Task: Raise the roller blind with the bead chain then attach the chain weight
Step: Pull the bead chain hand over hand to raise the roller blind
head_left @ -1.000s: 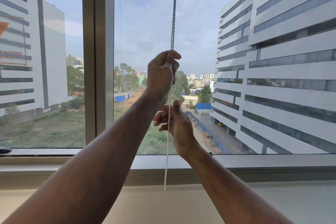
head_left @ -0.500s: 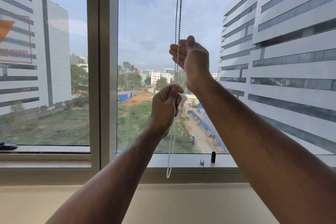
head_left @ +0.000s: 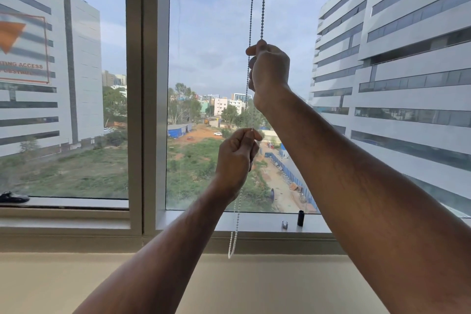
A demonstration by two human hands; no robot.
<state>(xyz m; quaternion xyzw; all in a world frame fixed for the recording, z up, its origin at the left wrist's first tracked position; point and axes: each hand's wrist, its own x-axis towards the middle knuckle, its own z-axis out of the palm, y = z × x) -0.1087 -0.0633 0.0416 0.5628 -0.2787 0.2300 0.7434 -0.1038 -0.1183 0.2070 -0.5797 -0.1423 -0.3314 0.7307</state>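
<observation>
A bead chain (head_left: 257,0) hangs as two strands in front of the window, its loop end (head_left: 231,253) dangling just below the sill. My right hand (head_left: 270,71) is raised and shut on the chain at about mid-pane. Lower down, my left hand (head_left: 235,158) pinches the chain between thumb and fingers. A small black cylinder (head_left: 300,218) and a small silver piece (head_left: 285,224) stand on the window ledge (head_left: 254,223) to the right of the chain. The roller blind itself is out of view above.
A vertical window frame post (head_left: 147,84) stands left of the chain. A dark object (head_left: 14,197) lies on the far left of the sill. A beige wall (head_left: 76,283) runs below the window. Buildings and open ground show through the glass.
My right hand has gone from below my left hand up to the upper grip and closed on the chain. My left hand dropped from the upper grip to the lower one.
</observation>
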